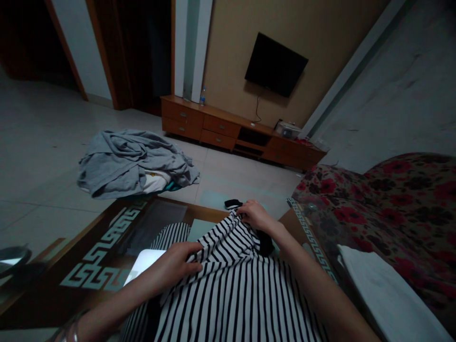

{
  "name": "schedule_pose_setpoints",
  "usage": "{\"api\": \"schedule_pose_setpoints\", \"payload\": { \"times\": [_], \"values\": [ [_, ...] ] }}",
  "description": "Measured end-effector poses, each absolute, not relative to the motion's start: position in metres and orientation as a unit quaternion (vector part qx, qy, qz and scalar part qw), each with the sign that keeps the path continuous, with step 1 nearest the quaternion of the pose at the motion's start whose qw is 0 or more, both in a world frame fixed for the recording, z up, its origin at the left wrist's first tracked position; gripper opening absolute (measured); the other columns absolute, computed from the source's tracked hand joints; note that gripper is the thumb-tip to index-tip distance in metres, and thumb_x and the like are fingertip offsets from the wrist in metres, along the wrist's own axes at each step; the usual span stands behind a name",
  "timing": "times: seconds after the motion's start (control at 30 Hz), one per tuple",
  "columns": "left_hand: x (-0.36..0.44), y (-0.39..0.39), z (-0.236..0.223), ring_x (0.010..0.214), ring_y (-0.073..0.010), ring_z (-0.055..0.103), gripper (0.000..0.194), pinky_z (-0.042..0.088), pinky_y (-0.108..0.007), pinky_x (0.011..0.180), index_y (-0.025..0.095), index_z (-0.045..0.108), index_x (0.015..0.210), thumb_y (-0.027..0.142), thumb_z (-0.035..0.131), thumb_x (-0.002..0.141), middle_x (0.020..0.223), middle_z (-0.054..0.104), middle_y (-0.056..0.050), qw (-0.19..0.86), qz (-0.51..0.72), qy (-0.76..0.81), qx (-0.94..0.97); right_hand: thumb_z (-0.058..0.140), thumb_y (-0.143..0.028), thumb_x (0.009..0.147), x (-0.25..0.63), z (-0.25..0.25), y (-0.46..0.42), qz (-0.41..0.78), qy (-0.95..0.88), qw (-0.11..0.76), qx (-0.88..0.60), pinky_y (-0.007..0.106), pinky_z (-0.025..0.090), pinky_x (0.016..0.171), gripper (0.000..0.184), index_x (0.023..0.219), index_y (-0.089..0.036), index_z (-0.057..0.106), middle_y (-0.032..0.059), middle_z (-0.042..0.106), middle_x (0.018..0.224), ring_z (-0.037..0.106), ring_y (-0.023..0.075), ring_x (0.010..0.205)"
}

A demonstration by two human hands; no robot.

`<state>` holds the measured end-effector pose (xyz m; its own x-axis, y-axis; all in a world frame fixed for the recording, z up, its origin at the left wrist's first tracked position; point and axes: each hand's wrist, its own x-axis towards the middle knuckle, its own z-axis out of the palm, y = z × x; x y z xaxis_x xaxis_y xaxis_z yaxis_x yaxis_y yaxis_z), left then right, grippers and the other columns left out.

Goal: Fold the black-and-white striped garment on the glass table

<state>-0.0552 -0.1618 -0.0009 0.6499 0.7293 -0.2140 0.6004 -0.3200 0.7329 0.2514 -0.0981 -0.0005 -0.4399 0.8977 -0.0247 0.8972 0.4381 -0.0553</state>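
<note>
A striped shirt (231, 294) is held over the counter (96, 261) by the left hand (174, 266) and right hand (254, 214), the fingers of both clamped on its cloth.

Striped shirt (231, 304) cut off by the bottom edge, dark cloth (265, 242) half hidden beneath it

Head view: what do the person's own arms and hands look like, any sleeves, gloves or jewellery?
The left arm and right arm show no sleeves, and the left hand and right hand no gloves. A thin metal bangle sits low on the left arm.
</note>
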Motion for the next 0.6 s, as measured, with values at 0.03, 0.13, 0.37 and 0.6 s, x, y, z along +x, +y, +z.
{"api": "schedule_pose_setpoints", "payload": {
  "times": [0.03,0.13,0.37,0.6],
  "values": [
    [-0.055,-0.162,-0.001,0.091,-0.0203,0.058,0.017,0.040,-0.027,0.080,0.020,0.064,0.087,0.026,0.053,0.076,0.091,0.067,-0.002,0.415,0.078,0.412,0.808,0.068,-0.016,0.077,0.254,0.001,-0.100,0.023,-0.848,-0.003,-0.530,0.033,0.037,0.084,0.014,0.091,-0.019,0.070,0.0067,0.066,0.088,0.054,0.0202,0.090],
    [-0.054,-0.164,-0.001,0.090,-0.0205,0.056,0.016,0.039,-0.028,0.079,0.019,0.062,0.085,0.029,0.052,0.079,0.091,0.064,-0.004,0.402,0.089,0.416,0.811,0.067,-0.019,0.078,0.266,0.011,-0.108,0.037,-0.858,0.021,-0.512,0.031,0.038,0.083,0.008,0.085,-0.016,0.068,0.0075,0.064,0.090,0.053,0.0207,0.092],
    [-0.053,-0.168,-0.003,0.087,-0.0183,0.050,0.006,0.037,-0.027,0.076,0.018,0.054,0.075,0.024,0.054,0.076,0.089,0.053,-0.003,0.391,0.129,0.432,0.803,0.063,-0.025,0.083,0.279,0.038,-0.098,0.114,-0.852,0.021,-0.511,0.025,0.036,0.068,0.008,0.085,-0.018,0.064,0.0022,0.062,0.078,0.053,0.0144,0.073],
    [-0.055,-0.167,-0.002,0.085,-0.0190,0.053,0.008,0.035,-0.028,0.075,0.018,0.056,0.079,0.023,0.054,0.075,0.087,0.059,-0.003,0.414,0.087,0.417,0.805,0.059,-0.018,0.084,0.234,0.036,-0.054,-0.007,-0.896,-0.058,-0.439,0.031,0.030,0.078,0.011,0.084,-0.022,0.070,0.0050,0.066,0.088,0.052,0.0198,0.092]
  ]
}}
